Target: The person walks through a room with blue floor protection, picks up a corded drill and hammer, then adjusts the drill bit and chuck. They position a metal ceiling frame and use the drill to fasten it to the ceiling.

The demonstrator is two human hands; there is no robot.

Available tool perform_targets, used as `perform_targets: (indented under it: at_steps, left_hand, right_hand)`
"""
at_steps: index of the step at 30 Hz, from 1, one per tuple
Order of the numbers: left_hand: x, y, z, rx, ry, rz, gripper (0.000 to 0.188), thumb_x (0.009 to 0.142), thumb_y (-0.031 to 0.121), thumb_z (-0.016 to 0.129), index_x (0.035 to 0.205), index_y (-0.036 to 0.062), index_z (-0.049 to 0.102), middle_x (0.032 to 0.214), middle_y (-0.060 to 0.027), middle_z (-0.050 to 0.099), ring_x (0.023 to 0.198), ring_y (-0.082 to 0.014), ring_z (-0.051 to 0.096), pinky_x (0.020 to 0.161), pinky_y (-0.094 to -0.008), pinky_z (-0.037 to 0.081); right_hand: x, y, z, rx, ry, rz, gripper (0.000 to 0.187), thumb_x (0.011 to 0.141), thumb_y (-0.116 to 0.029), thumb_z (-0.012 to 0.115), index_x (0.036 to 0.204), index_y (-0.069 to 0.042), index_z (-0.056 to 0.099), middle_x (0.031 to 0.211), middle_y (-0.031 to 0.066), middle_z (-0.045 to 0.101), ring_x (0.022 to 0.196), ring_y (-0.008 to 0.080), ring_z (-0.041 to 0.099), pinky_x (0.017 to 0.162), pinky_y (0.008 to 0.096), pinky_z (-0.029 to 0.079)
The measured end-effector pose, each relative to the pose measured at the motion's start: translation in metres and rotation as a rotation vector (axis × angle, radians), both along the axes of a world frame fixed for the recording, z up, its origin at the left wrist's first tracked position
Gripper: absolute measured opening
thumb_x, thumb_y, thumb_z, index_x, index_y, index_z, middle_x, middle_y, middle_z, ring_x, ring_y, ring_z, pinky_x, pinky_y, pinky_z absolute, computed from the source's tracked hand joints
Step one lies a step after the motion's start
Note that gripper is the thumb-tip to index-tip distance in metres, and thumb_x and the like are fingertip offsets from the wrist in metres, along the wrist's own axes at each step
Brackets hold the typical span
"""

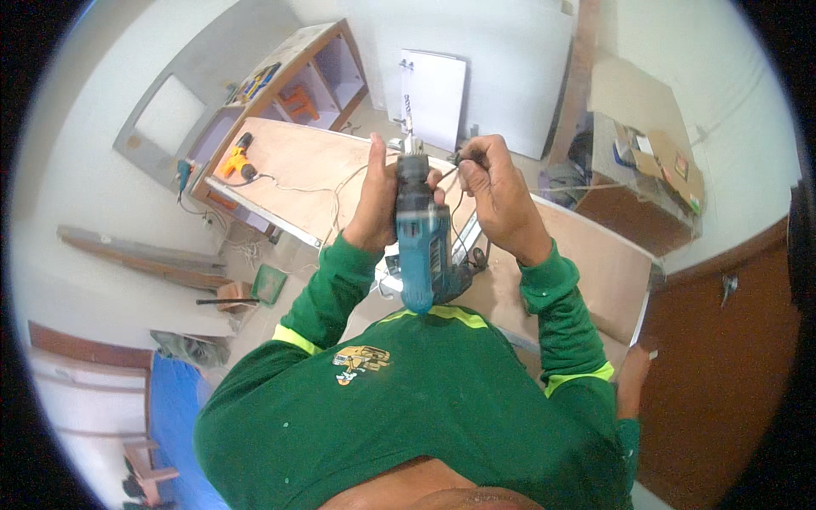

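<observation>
Left grip: your left hand [374, 204] was wrapped round the front end of the blue drill [425, 238], thumb up one side, fingertips showing past the other.
Drill: you had it in front of your chest, above the tan worktop [289, 161], rear end toward you, dark chuck [414, 168] and bit pointing away.
Right grip: your right hand [508, 200] was pinched tight, thumb to forefinger, on a small dark piece [459, 159] just right of the chuck. Looked like a chuck key, but too small and blurred to be sure.
Cord: a thin dark cord [460, 206] ran between your right hand and the drill.
Yellow drill: the yellow drill [240, 160] lay on the worktop's left end, well apart from your hands, a pale cable [337, 202] trailing nearby.
Cabinet: the cabinet [327, 42] stood beyond that end, an orange stool [299, 103] inside.
Back wall: a white panel [439, 98] leaned there.
Right side: a cardboard box [633, 85] sat past the worktop, a brown door [722, 374] nearer you.
Floor: a green tray [269, 285] was down on your left.
</observation>
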State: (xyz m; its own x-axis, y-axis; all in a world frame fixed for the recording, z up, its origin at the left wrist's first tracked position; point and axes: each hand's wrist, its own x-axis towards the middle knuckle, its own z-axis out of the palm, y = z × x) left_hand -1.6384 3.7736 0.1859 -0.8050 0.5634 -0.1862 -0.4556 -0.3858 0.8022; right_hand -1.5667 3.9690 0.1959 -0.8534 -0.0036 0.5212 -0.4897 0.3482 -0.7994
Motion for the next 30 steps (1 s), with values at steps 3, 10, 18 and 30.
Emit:
perform_targets:
  at_steps: [3,10,18,30]
  left_hand:
    - [-0.030,0.002,-0.001,0.079,-0.033,0.023,0.085,0.098,0.088,0.028,0.115,0.0084,0.052,0.089,-0.0043,0.062,0.079,-0.0200,0.067,0.073,-0.0387,0.062]
    - [-0.081,0.003,-0.014,0.258,-0.149,-0.025,0.070,0.102,0.081,0.024,0.115,0.0155,0.046,0.091,-0.0086,0.063,0.082,-0.0231,0.068,0.069,-0.0419,0.065]
    - [-0.071,0.002,-0.004,0.188,-0.009,-0.081,0.073,0.100,0.082,0.031,0.117,0.0135,0.050,0.094,-0.0049,0.063,0.082,-0.0205,0.068,0.073,-0.0398,0.064]
    - [-0.007,0.006,0.013,-0.006,0.041,-0.211,0.084,0.098,0.086,0.024,0.111,0.0103,0.059,0.082,-0.0020,0.064,0.072,-0.0169,0.072,0.067,-0.0333,0.063]
  right_hand:
    - [-0.023,0.001,-0.003,-0.029,0.038,-0.026,0.015,0.112,-0.012,0.051,0.121,0.000,0.048,0.089,0.0156,0.062,0.077,0.0254,0.065,0.071,0.0403,0.053]
    - [-0.047,0.013,-0.003,-0.059,-0.009,-0.031,0.015,0.113,-0.014,0.050,0.119,0.000,0.047,0.089,0.0102,0.060,0.075,0.0171,0.059,0.069,0.0352,0.052]
    - [-0.058,0.013,0.016,0.109,-0.003,0.021,0.014,0.112,-0.012,0.051,0.118,0.000,0.048,0.087,0.0168,0.064,0.076,0.0257,0.066,0.069,0.0403,0.053]
    - [-0.023,0.008,0.047,0.627,0.267,0.016,0.027,0.096,0.001,0.063,0.120,-0.001,0.050,0.092,0.0228,0.067,0.084,0.0451,0.069,0.072,0.0506,0.053]
